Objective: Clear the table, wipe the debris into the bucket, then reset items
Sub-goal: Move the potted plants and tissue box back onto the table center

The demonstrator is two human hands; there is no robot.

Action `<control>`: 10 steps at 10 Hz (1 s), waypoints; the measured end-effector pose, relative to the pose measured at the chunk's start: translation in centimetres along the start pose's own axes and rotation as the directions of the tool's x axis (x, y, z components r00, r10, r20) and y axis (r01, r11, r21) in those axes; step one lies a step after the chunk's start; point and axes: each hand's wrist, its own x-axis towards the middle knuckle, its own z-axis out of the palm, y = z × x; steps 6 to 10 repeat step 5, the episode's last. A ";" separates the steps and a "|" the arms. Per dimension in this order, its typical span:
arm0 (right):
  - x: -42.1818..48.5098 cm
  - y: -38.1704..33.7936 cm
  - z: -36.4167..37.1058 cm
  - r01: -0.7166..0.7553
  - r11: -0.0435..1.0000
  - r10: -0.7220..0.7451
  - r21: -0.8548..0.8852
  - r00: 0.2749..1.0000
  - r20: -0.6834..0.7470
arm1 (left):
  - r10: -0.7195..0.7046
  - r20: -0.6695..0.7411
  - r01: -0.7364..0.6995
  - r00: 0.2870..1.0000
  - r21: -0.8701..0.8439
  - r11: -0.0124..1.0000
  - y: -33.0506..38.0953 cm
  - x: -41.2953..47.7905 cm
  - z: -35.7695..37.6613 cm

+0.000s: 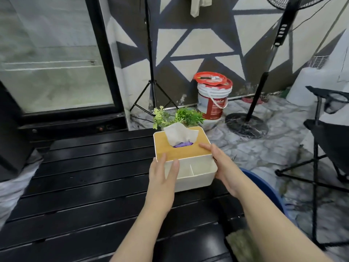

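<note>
A white tissue box (194, 172) with a wooden lid and a tissue sticking up sits at the right side of the black slatted table (85, 176). My left hand (163, 173) grips its near left corner, fingers over the rim. On the right side my right hand (220, 163) holds it, fingers lying on the wooden lid. A small green plant (179, 116) stands just behind the box. A blue bucket (264, 188) shows partly below the table's right edge, behind my right arm. A greenish cloth (239, 244) lies at the near right of the table.
On the floor beyond the table stand a paint bucket with a red lid (213, 95), a tripod stand (151, 72) and a fan's pole and round base (247, 125). A black folding chair (328, 148) is at the right. A glass-door cabinet (56, 59) fills the left.
</note>
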 end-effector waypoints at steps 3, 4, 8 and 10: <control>1.7 -0.7 -0.8 -0.051 0.995 0.058 -0.080 0.995 0.080 | -0.030 -0.038 0.033 0.999 0.086 0.996 -0.2 1.1 1.4; 1.0 -1.3 -1.0 0.007 0.987 0.003 -0.160 0.998 0.063 | -0.030 -0.015 0.031 0.999 0.086 0.996 -0.1 1.2 1.2; -1.1 -1.3 -2.0 0.096 0.915 -0.139 -0.391 0.987 -0.082 | 0.085 -0.052 -0.075 0.995 0.181 0.981 -0.4 0.9 0.0; -1.1 -1.3 -2.0 0.096 0.915 -0.139 -0.391 0.987 -0.082 | 0.085 -0.052 -0.075 0.995 0.181 0.981 -0.4 0.9 0.0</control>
